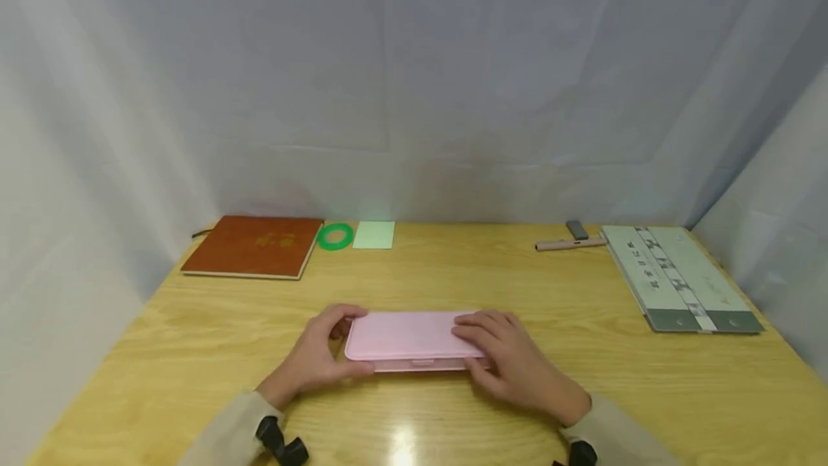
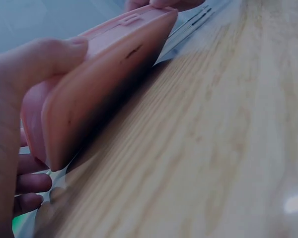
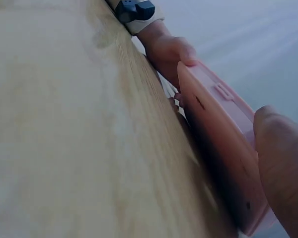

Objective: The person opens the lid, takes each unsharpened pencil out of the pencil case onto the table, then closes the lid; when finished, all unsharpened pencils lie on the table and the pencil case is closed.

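Note:
A pink pencil case (image 1: 407, 335), its lid down and a small latch on the front side, is between both hands above the wooden table. Its underside (image 2: 109, 74) shows in the left wrist view, so it is off the tabletop there. My left hand (image 1: 317, 351) grips the left end, thumb along the front and fingers behind. At the right end, my right hand (image 1: 511, 362) holds the case with fingers over the lid and thumb at the front edge. Whatever is inside the case is hidden.
Along the back left lie a brown notebook (image 1: 252, 247), a green tape ring (image 1: 335, 236) and a pale sticky-note pad (image 1: 374, 234). At the back right are a grey eraser-like block (image 1: 576, 229), a pinkish pen (image 1: 569, 244) and a pale green notebook (image 1: 686, 279). White curtains surround the table (image 1: 414, 279).

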{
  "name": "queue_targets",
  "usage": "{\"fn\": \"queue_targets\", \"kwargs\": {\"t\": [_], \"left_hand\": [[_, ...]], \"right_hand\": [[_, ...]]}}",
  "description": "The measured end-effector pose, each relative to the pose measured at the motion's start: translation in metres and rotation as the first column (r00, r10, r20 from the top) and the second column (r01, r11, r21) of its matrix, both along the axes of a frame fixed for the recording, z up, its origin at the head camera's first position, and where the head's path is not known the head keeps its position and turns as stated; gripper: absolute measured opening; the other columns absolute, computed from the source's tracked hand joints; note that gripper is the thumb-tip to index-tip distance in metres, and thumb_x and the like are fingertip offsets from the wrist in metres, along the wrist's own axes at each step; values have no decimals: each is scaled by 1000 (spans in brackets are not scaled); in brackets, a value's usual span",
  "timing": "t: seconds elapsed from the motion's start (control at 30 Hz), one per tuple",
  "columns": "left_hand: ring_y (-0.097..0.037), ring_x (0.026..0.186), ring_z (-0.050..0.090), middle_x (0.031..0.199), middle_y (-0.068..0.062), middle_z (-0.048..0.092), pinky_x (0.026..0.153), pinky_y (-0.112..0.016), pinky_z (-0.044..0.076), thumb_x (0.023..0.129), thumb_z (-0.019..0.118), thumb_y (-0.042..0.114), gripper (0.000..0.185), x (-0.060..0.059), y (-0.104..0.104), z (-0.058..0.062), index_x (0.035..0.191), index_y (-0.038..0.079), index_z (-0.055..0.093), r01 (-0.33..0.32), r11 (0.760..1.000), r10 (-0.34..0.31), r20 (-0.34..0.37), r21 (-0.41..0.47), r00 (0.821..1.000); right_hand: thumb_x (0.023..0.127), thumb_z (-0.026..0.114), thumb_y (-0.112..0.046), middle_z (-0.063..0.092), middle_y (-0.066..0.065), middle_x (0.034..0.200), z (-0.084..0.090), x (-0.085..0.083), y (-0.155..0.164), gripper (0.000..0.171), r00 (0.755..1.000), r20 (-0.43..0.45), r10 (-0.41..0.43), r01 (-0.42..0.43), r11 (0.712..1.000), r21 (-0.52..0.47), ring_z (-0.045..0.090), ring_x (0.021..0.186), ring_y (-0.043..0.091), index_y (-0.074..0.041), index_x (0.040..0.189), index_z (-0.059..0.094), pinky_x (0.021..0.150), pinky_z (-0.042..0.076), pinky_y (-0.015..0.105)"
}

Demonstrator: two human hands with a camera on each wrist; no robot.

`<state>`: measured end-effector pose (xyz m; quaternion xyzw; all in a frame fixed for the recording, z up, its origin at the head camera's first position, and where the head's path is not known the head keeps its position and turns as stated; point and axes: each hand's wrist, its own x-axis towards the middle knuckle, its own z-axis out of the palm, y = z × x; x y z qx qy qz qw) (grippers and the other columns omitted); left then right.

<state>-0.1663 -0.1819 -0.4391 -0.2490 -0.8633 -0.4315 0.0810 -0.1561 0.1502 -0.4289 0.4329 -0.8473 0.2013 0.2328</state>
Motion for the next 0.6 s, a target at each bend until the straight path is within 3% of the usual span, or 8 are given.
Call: {"fn": "queue_targets", "kwargs": {"t": [0.23,0.47,0.6], "left_hand": [[-7,73,49,86,1,58,64,-22,43,66,86,25,57,5,-1,1,115,8,64,-8,998,4,64,69,998],[-6,84,57,103,-12,67,74,-22,47,74,81,14,48,2,4,0,117,1,62,54,980,-78,120,191,990],[-7,82,56,103,-11,67,72,-22,46,73,82,16,50,-2,7,0,117,3,62,58,977,-88,144,205,986]], "right_hand": [[94,59,-35,67,-2,111,14,-3,-30,30,993,-93,78,-79,997,-9,60,102,15,-12,110,68,88,46,36],[95,57,-37,68,-2,103,23,-5,-43,31,986,-158,44,-30,996,86,62,94,15,-11,106,70,85,51,33],[95,57,-37,67,-1,101,27,-5,-43,30,987,-157,33,-12,991,133,60,91,15,-11,105,69,83,51,33]]}}
